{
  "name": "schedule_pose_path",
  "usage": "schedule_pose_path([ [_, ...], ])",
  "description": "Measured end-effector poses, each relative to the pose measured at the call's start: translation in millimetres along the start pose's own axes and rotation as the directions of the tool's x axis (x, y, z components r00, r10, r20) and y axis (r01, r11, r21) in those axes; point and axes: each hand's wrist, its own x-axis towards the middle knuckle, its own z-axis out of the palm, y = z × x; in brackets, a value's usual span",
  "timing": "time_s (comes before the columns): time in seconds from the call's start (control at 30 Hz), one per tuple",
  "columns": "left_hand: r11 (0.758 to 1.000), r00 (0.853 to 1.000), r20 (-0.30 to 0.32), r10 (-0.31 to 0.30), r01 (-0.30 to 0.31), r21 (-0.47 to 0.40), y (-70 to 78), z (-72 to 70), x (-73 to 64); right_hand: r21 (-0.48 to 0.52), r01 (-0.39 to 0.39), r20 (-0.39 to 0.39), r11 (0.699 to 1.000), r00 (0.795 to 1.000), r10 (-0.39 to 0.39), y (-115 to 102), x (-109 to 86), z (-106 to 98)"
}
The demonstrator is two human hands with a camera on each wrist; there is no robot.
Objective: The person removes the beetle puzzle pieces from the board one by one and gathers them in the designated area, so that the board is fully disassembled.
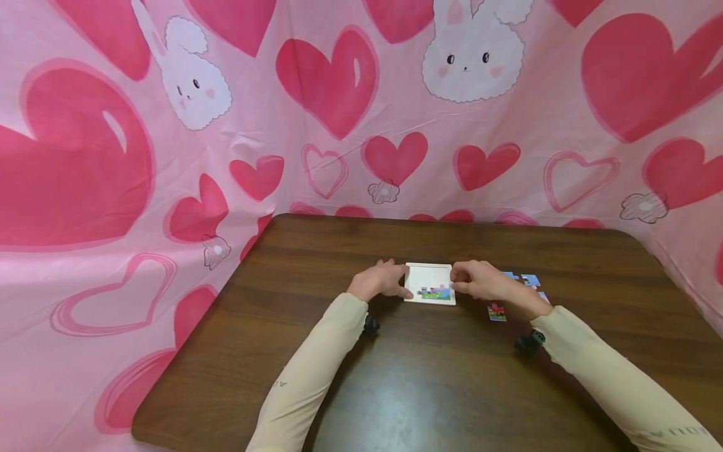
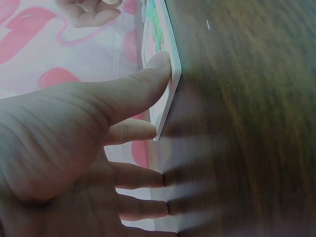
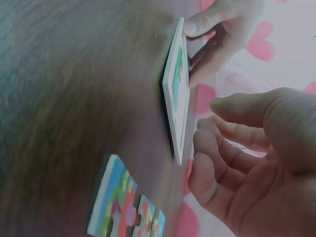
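A shallow white puzzle tray (image 1: pixel 420 276) lies on the table, with joined pieces (image 1: pixel 436 293) forming a colourful strip along its near right part. My left hand (image 1: pixel 383 280) is at the tray's left side. In the left wrist view its thumb (image 2: pixel 157 61) rests on the tray's rim (image 2: pixel 173 74), the index finger touches the corner, and the other fingers extend down to the tabletop. My right hand (image 1: pixel 480 279) hovers by the tray's right edge. In the right wrist view, that hand (image 3: pixel 256 163) has loosely bent fingers and nothing visible between thumb and fingertips.
Several loose puzzle pieces lie right of the tray, among them a red and green one (image 1: pixel 497 312) and a blue one (image 1: pixel 530 280), partly hidden by the right forearm. The brown table (image 1: pixel 395 376) meets a pink heart-patterned cloth (image 1: pixel 339 169) behind.
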Motion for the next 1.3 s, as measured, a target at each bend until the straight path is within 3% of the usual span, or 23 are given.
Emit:
schedule_pose_path([
  [0.5, 1.0, 1.0, -0.001, -0.003, 0.003, 0.008, 1.0, -1.1, -0.4, -0.001, -0.031, 0.019, 1.0, 0.999, 0.031, -5, 12.8, 12],
  [0.73, 1.0, 1.0, -0.002, -0.007, 0.007, -0.001, 0.0, 0.0, -0.5, -0.02, -0.011, 0.038, 1.0, 0.999, 0.011, -10, 18.9, 19],
  [1.3, 0.999, 1.0, -0.024, 0.019, -0.018, 0.043, 0.1, 1.2, -0.2, -0.055, -0.003, 0.006, 0.998, 1.0, 0.004, -14, 26.0, 31],
])
